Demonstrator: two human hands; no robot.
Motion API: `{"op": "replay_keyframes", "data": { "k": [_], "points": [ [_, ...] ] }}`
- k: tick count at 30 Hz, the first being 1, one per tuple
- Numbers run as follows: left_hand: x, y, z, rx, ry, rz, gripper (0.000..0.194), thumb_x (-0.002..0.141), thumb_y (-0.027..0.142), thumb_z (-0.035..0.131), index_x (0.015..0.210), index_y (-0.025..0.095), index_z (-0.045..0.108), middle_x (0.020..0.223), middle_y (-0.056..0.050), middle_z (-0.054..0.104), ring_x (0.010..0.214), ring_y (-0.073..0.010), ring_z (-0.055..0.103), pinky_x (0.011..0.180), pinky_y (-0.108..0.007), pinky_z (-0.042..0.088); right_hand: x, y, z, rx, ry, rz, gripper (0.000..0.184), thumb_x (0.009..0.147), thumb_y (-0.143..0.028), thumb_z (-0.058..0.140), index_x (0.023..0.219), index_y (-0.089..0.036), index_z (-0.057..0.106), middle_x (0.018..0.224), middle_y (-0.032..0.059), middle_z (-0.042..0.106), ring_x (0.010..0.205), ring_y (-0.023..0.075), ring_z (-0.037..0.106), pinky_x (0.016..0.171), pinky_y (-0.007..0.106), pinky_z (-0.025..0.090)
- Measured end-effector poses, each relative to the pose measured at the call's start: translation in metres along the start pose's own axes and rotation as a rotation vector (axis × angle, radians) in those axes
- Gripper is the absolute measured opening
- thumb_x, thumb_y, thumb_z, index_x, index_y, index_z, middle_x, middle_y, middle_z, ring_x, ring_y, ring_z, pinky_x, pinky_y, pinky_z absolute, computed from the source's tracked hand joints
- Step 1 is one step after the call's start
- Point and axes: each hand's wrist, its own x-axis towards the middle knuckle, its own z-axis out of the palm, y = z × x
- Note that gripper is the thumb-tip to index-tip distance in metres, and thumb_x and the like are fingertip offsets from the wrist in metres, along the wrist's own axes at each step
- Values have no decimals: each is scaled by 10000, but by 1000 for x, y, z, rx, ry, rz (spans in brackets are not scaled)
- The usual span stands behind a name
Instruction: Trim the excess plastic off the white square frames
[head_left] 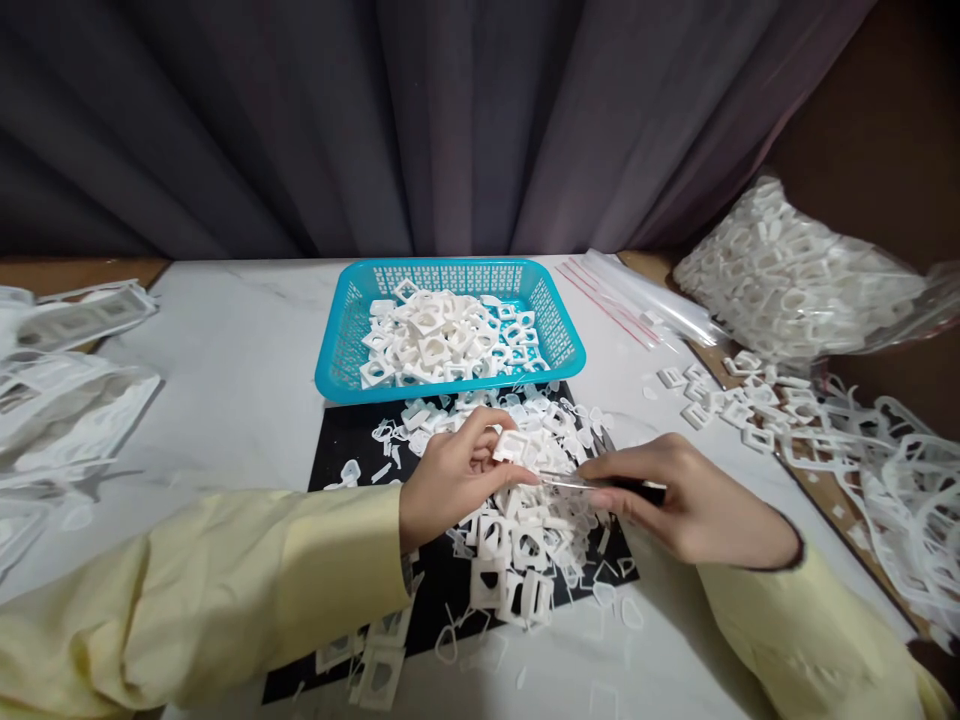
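Observation:
My left hand (461, 468) pinches a small white foam frame (516, 447) between thumb and fingers, above a heap of similar pieces. In my right hand (675, 500) is a pair of tweezers (566, 481), its dark grip under my fingers and its thin metal tips pointing left, close to the held piece. Whether the tips touch the foam I cannot tell. Below both hands, many white foam pieces (529, 545) with cut-out holes and thin trimmings lie piled on a black mat (334, 440).
Behind the mat stands a blue plastic basket (326, 375) of white frames. A full clear bag (802, 270) sits at the right, near loose frames (739, 405) and tangled strips (907, 500). White foam sheets (82, 410) lie left. Flat zip bags (637, 295) rest beside the basket.

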Motion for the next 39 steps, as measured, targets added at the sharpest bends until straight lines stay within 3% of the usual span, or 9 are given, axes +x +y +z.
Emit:
{"op": "replay_keyframes", "data": {
  "k": [2, 8, 13, 18, 23, 26, 31, 35, 39],
  "points": [
    [-1, -1, -1, 49, -13, 22, 277, 737, 261, 661, 919, 207, 459, 568, 93, 432, 501, -74, 393, 469, -180, 347, 2, -7, 4, -100, 31, -5, 212, 903, -270, 462, 854, -159, 635, 585, 6, 577, 473, 90, 454, 489, 220, 334],
    [-2, -4, -1, 119, 8, 67, 232, 745, 189, 625, 948, 224, 518, 525, 110, 329, 438, -66, 347, 439, -176, 331, 12, -25, 17, -360, -46, 58, 208, 909, -209, 392, 813, -142, 564, 595, 6, 496, 505, 113, 420, 499, 252, 285],
    [-2, -8, 0, 138, 13, 106, 208, 757, 219, 633, 946, 220, 548, 644, 60, 536, 511, -78, 465, 526, -195, 432, 18, -29, 20, -491, -53, 74, 158, 873, -158, 418, 786, -134, 547, 601, 14, 503, 490, 104, 404, 492, 254, 252],
    [-2, -9, -1, 150, 9, 119, 192, 769, 205, 620, 953, 217, 567, 644, 54, 559, 483, -72, 453, 514, -193, 433, 28, -25, 14, -400, -72, 79, 170, 852, -171, 468, 698, -149, 536, 538, -18, 454, 475, 84, 340, 486, 236, 248],
    [-2, -7, -2, 133, 6, 119, 160, 773, 220, 608, 926, 220, 562, 608, 64, 527, 451, -69, 434, 485, -192, 411, 33, -20, 4, -253, -81, -32, 308, 893, -213, 420, 627, -160, 565, 473, -37, 420, 430, 76, 257, 467, 236, 239],
    [-3, -7, -1, 130, 5, 101, 174, 760, 216, 621, 917, 225, 548, 574, 83, 454, 458, -72, 405, 479, -192, 386, 30, -21, 7, -287, -69, -58, 285, 891, -180, 408, 687, -151, 606, 495, -11, 490, 426, 81, 330, 470, 238, 263],
    [-4, -5, 1, 123, 9, 65, 174, 768, 195, 587, 933, 213, 537, 495, 114, 314, 409, -68, 314, 420, -186, 286, 32, -26, 29, -670, -19, -25, 176, 784, -63, 448, 824, -97, 615, 515, 16, 546, 412, 103, 418, 433, 264, 213],
    [-3, -1, 2, 103, 15, 27, 163, 766, 152, 540, 918, 197, 501, 482, 124, 289, 403, -68, 325, 423, -188, 279, 33, -31, 41, -792, 30, -45, 301, 685, 12, 435, 918, -11, 624, 527, 52, 569, 394, 133, 450, 425, 300, 138],
    [-1, 0, 2, 64, 21, -24, 168, 765, 189, 558, 884, 194, 440, 505, 123, 301, 401, -66, 328, 396, -185, 241, 18, -35, 43, -886, 58, -88, 445, 646, 39, 418, 1061, 46, 579, 575, 71, 591, 423, 177, 515, 405, 303, 175]
  ]
}}
